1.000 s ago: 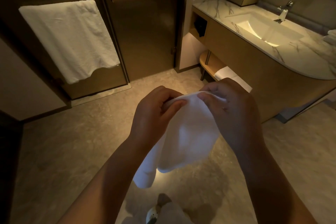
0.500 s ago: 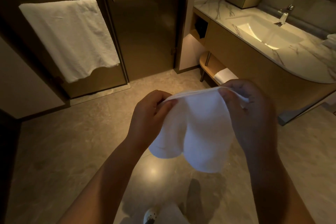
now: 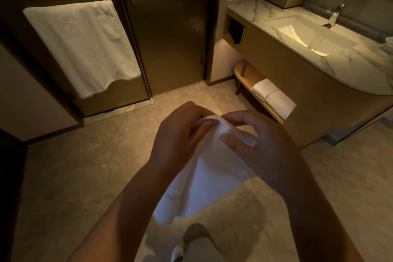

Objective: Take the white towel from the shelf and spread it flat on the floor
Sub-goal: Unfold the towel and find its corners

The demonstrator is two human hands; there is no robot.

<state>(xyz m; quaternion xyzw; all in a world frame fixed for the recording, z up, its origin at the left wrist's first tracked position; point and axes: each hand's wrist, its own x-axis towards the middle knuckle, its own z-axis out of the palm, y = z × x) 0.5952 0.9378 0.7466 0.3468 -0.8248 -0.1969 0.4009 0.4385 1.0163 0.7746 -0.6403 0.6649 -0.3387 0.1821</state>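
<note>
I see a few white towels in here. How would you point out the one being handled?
Start at the sink counter, then look down to the bare floor before it. The towel hangs there, pinched by the left hand and right hand; unlike the others, it is neither folded nor draped.

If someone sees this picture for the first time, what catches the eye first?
First, the white towel hanging in mid-air at the centre, pinched at its top by the left hand and right hand. Next, the large hanging towel at upper left, and the lit sink at upper right.
</note>
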